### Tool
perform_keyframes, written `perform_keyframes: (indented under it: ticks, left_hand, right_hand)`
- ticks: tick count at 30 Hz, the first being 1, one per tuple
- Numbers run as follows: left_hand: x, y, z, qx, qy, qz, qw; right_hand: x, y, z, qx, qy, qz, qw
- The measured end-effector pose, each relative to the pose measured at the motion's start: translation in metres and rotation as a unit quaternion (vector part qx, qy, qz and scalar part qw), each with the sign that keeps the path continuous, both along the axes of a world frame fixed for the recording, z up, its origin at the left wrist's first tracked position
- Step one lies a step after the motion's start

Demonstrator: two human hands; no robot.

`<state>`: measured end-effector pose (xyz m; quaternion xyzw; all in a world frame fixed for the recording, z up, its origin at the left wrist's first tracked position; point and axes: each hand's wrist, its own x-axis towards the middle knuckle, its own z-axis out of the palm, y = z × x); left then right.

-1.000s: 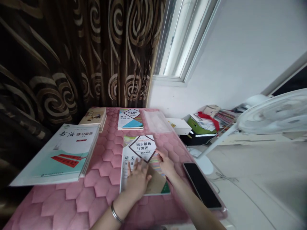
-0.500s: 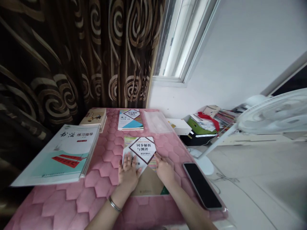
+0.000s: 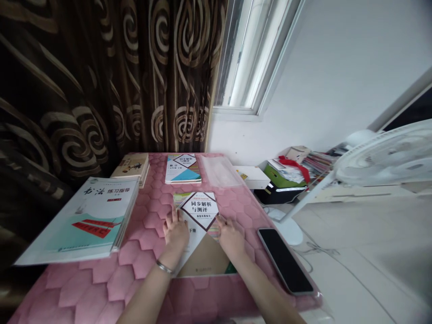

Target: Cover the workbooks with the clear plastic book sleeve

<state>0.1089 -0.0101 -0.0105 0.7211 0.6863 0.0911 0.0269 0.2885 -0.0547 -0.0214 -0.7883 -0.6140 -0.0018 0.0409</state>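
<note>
A workbook (image 3: 199, 211) with a white diamond title panel and a brown lower cover lies on the pink quilted table (image 3: 145, 243) in front of me. My left hand (image 3: 176, 233) rests flat on the book's left edge, fingers stretched out. My right hand (image 3: 230, 237) lies on the book's right edge with the fingers extended along the side. Neither hand grips anything. A silver bangle (image 3: 164, 268) circles my left wrist.
A stack of large textbooks (image 3: 86, 218) sits at the left. Two more books (image 3: 132, 165) (image 3: 183, 168) and a clear plastic sleeve (image 3: 220, 171) lie at the far edge. A black phone (image 3: 285, 261) lies at the right. A white fan (image 3: 384, 162) and clutter stand beyond the table.
My left hand has slid from the middle of the cover to the book's left edge. The right hand stayed at the right edge, and the book shifted slightly away from me.
</note>
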Motion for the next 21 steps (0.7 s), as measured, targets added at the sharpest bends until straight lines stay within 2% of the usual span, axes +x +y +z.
perform_keyframes:
  ticks: [3, 6, 12, 15, 17, 19, 21]
  left_hand:
    - [-0.006, 0.021, 0.015, -0.025, -0.086, 0.036, 0.995]
    - [-0.011, 0.036, 0.028, -0.046, -0.128, 0.027, 0.990]
    - [-0.034, 0.044, 0.045, -0.018, -0.108, 0.013, 0.994]
    - [-0.040, 0.037, 0.042, 0.005, -0.072, 0.026, 0.997]
    - [-0.035, 0.027, 0.033, 0.041, -0.024, -0.019, 0.999]
    - [-0.024, 0.016, 0.019, 0.060, 0.013, -0.145, 0.987]
    - [-0.012, 0.007, 0.004, 0.030, 0.013, -0.257, 0.966]
  right_hand:
    - [-0.003, -0.002, 0.001, 0.018, -0.017, -0.014, 1.000]
    - [-0.004, -0.001, 0.001, 0.025, -0.008, -0.020, 0.999]
    - [-0.019, 0.006, -0.001, 0.017, 0.027, 0.010, 0.999]
    - [-0.030, 0.007, -0.002, -0.001, 0.014, 0.021, 1.000]
    - [-0.033, 0.007, -0.001, -0.007, 0.006, 0.026, 1.000]
    - [-0.034, 0.006, -0.001, -0.005, 0.003, 0.034, 0.999]
    - [-0.033, 0.005, -0.001, -0.005, 0.002, 0.038, 0.999]
